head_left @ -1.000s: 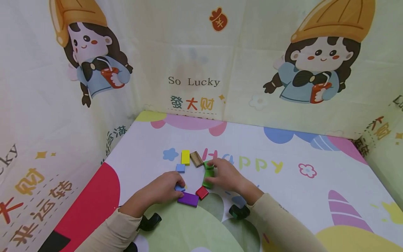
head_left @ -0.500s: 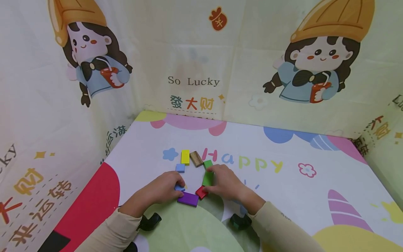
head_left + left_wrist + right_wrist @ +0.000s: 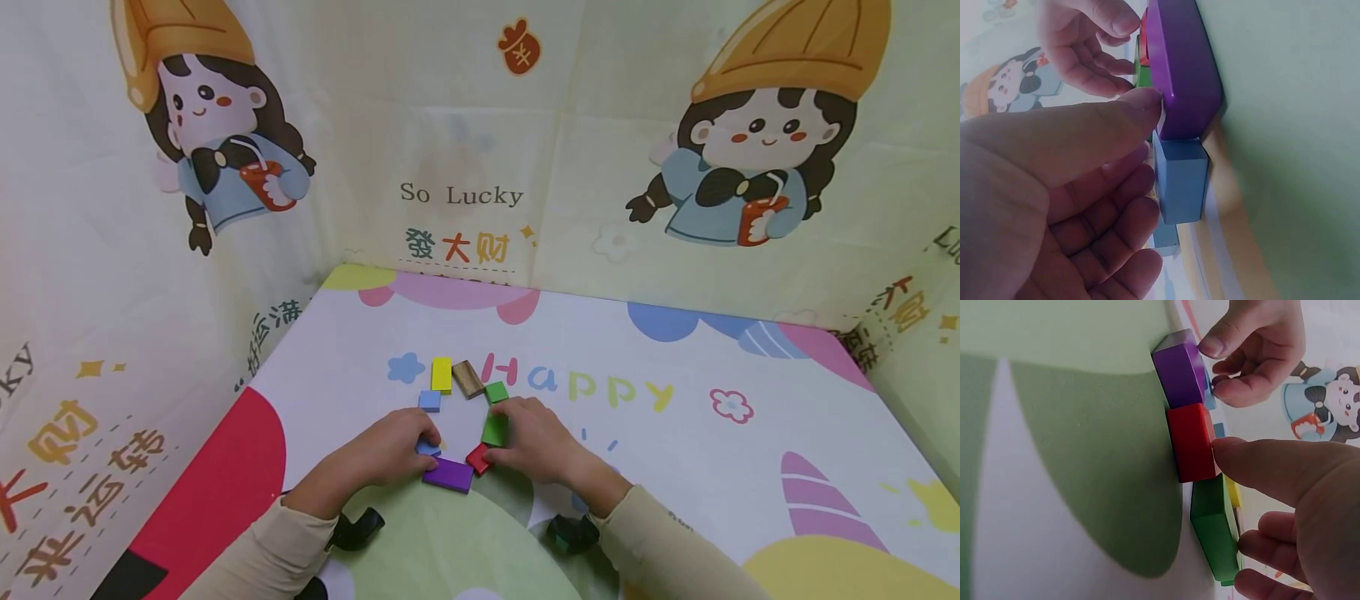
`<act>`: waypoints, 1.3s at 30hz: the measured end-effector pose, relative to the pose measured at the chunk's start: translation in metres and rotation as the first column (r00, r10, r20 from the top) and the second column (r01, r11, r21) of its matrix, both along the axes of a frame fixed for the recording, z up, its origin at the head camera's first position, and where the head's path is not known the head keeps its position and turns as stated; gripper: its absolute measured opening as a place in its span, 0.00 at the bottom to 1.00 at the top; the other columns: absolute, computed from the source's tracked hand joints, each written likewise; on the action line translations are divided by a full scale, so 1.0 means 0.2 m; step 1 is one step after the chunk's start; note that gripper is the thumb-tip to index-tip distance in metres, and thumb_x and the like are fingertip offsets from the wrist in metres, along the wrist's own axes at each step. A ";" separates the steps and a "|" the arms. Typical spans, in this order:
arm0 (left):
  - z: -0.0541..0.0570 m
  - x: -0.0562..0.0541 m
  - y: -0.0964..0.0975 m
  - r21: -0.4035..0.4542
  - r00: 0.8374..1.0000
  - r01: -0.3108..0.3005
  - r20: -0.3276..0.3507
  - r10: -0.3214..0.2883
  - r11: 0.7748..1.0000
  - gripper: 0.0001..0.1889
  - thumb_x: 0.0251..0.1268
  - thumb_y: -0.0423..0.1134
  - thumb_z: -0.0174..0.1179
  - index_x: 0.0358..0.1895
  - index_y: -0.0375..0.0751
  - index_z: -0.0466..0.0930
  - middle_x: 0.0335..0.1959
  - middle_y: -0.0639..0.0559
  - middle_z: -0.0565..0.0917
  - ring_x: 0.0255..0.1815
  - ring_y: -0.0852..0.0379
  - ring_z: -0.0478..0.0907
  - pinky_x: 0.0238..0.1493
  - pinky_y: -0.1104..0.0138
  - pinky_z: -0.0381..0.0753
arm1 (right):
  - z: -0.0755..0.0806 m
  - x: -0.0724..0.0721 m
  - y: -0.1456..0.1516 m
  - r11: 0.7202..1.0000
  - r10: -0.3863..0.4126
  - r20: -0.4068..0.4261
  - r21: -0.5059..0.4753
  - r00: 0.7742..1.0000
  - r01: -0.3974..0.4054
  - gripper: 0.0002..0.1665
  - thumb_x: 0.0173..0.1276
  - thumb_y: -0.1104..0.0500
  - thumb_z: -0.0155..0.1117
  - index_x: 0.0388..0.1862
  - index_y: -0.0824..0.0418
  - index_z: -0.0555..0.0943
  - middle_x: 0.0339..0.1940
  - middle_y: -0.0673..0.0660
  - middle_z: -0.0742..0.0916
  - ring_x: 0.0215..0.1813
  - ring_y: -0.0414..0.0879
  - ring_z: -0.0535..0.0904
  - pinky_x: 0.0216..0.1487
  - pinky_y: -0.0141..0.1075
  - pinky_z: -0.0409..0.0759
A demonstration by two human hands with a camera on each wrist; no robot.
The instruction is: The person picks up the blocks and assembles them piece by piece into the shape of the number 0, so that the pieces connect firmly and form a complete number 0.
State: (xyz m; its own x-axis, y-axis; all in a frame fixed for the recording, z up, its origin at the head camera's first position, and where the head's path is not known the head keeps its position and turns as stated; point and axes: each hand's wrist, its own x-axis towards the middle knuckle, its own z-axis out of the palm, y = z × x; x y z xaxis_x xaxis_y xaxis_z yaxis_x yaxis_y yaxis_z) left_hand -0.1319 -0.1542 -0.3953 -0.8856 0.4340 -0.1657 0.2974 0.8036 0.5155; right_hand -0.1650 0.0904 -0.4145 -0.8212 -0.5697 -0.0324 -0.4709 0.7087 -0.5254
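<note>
Several coloured wooden blocks form a ring on the printed tabletop. My left hand (image 3: 386, 448) is at its near left: the thumb touches the purple block (image 3: 1182, 69), the fingers rest loosely by a blue block (image 3: 1180, 181). At the near right, my right hand (image 3: 546, 442) has its thumb against the red block (image 3: 1191, 444) and loosely bent fingers at the long green block (image 3: 1215, 528). Purple and red meet corner to corner. Beyond the hands lie a small green block (image 3: 497, 392), a brown wood-grain block (image 3: 468, 379), a yellow block (image 3: 442, 375) and a smaller blue block (image 3: 430, 401).
Patterned cloth walls (image 3: 465, 125) rise behind and at both sides of the table. The tabletop (image 3: 637, 450) has printed shapes and the word Happy. A dark wrist device (image 3: 358, 529) sits under the left cuff, and another dark device (image 3: 573, 533) is by the right cuff.
My right hand has moved nearer, from the two green blocks to the long green and red ones, leaving the small green block uncovered. The left hand stays in place.
</note>
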 end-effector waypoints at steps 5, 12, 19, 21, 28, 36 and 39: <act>-0.01 0.00 0.00 0.005 1.000 -0.016 0.012 0.016 1.000 0.11 0.56 0.35 0.74 0.40 0.37 0.85 0.37 0.54 0.81 0.43 0.54 0.78 0.50 0.56 0.80 | 0.00 0.01 0.00 1.000 0.001 -0.003 -0.014 1.000 -0.001 0.35 0.61 0.47 0.75 0.62 0.62 0.77 0.60 0.59 0.80 0.59 0.55 0.73 0.56 0.48 0.76; -0.02 0.00 0.00 0.009 1.000 -0.007 0.005 0.007 1.000 0.11 0.56 0.35 0.74 0.40 0.37 0.84 0.37 0.54 0.81 0.42 0.55 0.77 0.48 0.57 0.80 | 0.00 0.02 0.01 1.000 0.010 -0.029 -0.012 1.000 -0.010 0.34 0.61 0.48 0.75 0.61 0.63 0.77 0.58 0.60 0.81 0.57 0.56 0.73 0.55 0.48 0.76; -0.01 -0.01 -0.01 0.007 1.000 -0.011 -0.001 0.011 1.000 0.10 0.57 0.37 0.74 0.40 0.40 0.85 0.37 0.56 0.80 0.41 0.56 0.76 0.46 0.59 0.81 | 0.00 0.02 0.01 1.000 0.018 -0.038 -0.006 0.999 -0.018 0.34 0.62 0.48 0.75 0.61 0.63 0.77 0.58 0.60 0.81 0.57 0.56 0.73 0.55 0.48 0.76; -0.01 -0.03 -0.03 0.016 0.999 -0.016 -0.027 0.016 1.000 0.10 0.58 0.38 0.73 0.40 0.41 0.85 0.38 0.57 0.80 0.42 0.56 0.77 0.47 0.59 0.80 | -0.01 0.02 0.01 1.000 0.017 -0.035 -0.005 0.999 -0.018 0.34 0.61 0.48 0.75 0.61 0.63 0.77 0.58 0.60 0.81 0.57 0.55 0.73 0.55 0.48 0.76; 0.03 -0.11 -0.05 0.079 0.994 -0.047 -0.090 0.054 0.996 0.13 0.61 0.39 0.71 0.46 0.39 0.83 0.45 0.53 0.81 0.51 0.50 0.79 0.53 0.56 0.80 | -0.01 0.01 0.01 1.000 0.002 -0.019 0.005 1.000 -0.002 0.35 0.62 0.47 0.75 0.62 0.62 0.76 0.60 0.59 0.80 0.58 0.55 0.73 0.56 0.47 0.76; 0.04 -0.19 -0.05 0.066 0.990 -0.029 -0.137 0.038 0.997 0.19 0.60 0.39 0.72 0.52 0.35 0.81 0.51 0.46 0.81 0.53 0.46 0.78 0.56 0.55 0.79 | -0.01 0.01 0.00 1.000 0.003 -0.012 0.011 1.000 -0.003 0.35 0.61 0.47 0.75 0.63 0.62 0.76 0.61 0.60 0.79 0.60 0.56 0.73 0.57 0.48 0.76; 0.04 -0.21 -0.04 0.075 0.989 -0.027 -0.143 0.037 0.997 0.21 0.60 0.40 0.73 0.53 0.34 0.81 0.52 0.45 0.81 0.55 0.44 0.78 0.57 0.53 0.78 | 0.00 0.01 0.00 1.000 0.006 -0.017 0.015 1.000 -0.005 0.35 0.61 0.47 0.75 0.63 0.63 0.76 0.61 0.60 0.80 0.60 0.56 0.73 0.57 0.48 0.76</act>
